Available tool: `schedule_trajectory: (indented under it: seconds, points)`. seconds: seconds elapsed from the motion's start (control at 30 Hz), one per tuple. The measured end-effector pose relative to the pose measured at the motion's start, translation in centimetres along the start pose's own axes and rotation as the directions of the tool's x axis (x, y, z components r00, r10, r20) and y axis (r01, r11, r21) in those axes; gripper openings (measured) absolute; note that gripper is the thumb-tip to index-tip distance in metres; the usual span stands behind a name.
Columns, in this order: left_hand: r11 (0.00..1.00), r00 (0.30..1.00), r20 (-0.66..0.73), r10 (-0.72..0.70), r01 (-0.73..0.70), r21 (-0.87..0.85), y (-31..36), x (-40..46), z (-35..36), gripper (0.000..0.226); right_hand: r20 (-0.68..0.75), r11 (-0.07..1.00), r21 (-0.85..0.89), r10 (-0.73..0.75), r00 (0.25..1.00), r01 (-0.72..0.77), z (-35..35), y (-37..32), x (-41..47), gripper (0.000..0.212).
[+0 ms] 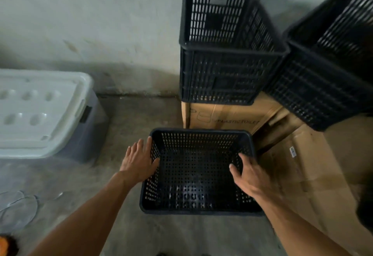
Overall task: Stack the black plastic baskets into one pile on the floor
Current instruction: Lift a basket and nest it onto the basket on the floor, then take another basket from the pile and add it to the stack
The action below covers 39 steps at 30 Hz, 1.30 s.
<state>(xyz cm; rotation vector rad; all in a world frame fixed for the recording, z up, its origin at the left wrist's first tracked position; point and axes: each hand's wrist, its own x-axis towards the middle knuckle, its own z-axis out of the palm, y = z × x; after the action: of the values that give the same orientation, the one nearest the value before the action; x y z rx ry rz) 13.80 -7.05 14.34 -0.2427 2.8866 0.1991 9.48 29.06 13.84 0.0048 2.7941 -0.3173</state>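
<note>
Three black baskets here. We see the left hand (139, 158) flat and spread against the floor basket (198, 172) at its left wall, the right hand (250, 175) spread over its right rim, neither clamped. Next basket (228, 47) sits ahead-right on a cardboard box (222, 114) reading "PLASTIC TOILET", right hand nearer; tilted basket (331, 57) farthest right.

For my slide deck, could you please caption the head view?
Both hands, left and right, at a black basket on the floor, two more baskets on cardboard boxes behind.
</note>
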Motion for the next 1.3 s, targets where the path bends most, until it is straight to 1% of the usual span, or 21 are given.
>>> schedule_trajectory:
  seconds: [0.07,0.13,0.27,0.33,0.43,0.5,0.57,0.67,0.77,0.83,0.93,1.03,1.13,1.2,1.3]
  points:
    - [0.999,0.998,-0.051,0.033,-0.034,-0.019,0.0,-0.2,-3.8,0.085,-0.043,1.0,0.007,-0.013,0.999,0.013,-3.4,-2.1,-1.1,0.067]
    - [0.999,0.997,-0.07,0.046,-0.048,-0.025,0.0,0.1,-7.5,0.086,-0.101,0.999,0.026,-0.016,0.995,0.018,-7.0,-3.9,-1.7,0.067]
    - [0.994,0.982,-0.155,0.112,-0.113,0.008,1.4,2.8,-15.7,0.091,-0.193,0.99,0.141,0.051,0.98,-0.024,-15.6,-7.5,-0.6,0.073]
    - [0.987,0.962,-0.219,0.159,-0.164,-0.001,2.9,4.4,-20.2,0.09,-0.227,0.97,0.236,0.113,0.967,-0.058,-19.9,-9.2,0.7,0.077]
    - [0.959,0.923,-0.265,0.278,-0.283,0.019,5.7,6.9,-25.7,0.087,-0.272,0.909,0.408,0.208,0.94,-0.083,-24.5,-11.2,2.3,0.084]
    - [0.933,0.889,-0.285,0.359,-0.352,0.077,7.5,9.2,-28.4,0.087,-0.29,0.88,0.468,0.236,0.927,-0.077,-26.7,-12.2,3.8,0.086]
    - [0.913,0.869,-0.278,0.409,-0.386,0.136,9.2,12.1,-30.2,0.087,-0.272,0.866,0.49,0.258,0.927,-0.098,-28.3,-12.6,5.6,0.09]
    - [0.899,0.885,-0.185,0.428,-0.396,0.186,11.5,16.3,-31.1,0.083,-0.182,0.833,0.52,0.323,0.929,-0.187,-29.7,-12.6,8.7,0.1]
    - [0.87,0.898,-0.013,0.44,-0.422,0.253,12.6,19.9,-30.5,0.071,-0.042,0.729,0.625,0.39,0.92,-0.281,-29.5,-12.6,11.5,0.109]
    - [0.842,0.886,0.07,0.457,-0.457,0.288,12.7,21.7,-29.9,0.059,0.03,0.664,0.674,0.411,0.911,-0.322,-28.8,-13.0,13.1,0.114]
    - [0.771,0.823,0.187,0.536,-0.568,0.289,12.6,23.5,-29.9,0.047,0.087,0.602,0.718,0.418,0.904,-0.348,-27.9,-13.9,14.9,0.12]
    - [0.724,0.752,0.283,0.595,-0.655,0.218,12.2,24.8,-30.3,0.052,0.075,0.56,0.753,0.446,0.892,-0.344,-27.0,-15.2,16.0,0.121]
    - [0.649,0.665,0.292,0.687,-0.743,0.165,12.3,25.6,-30.4,0.058,0.034,0.482,0.805,0.543,0.839,-0.345,-26.6,-16.6,16.6,0.117]
    - [0.587,0.612,0.277,0.741,-0.79,0.175,12.6,25.8,-30.6,0.063,0.04,0.435,0.828,0.583,0.811,-0.354,-26.9,-17.0,16.8,0.115]
    - [0.517,0.533,0.307,0.789,-0.845,0.138,13.3,25.4,-30.4,0.067,0.055,0.406,0.84,0.596,0.801,-0.36,-27.0,-16.4,16.8,0.112]
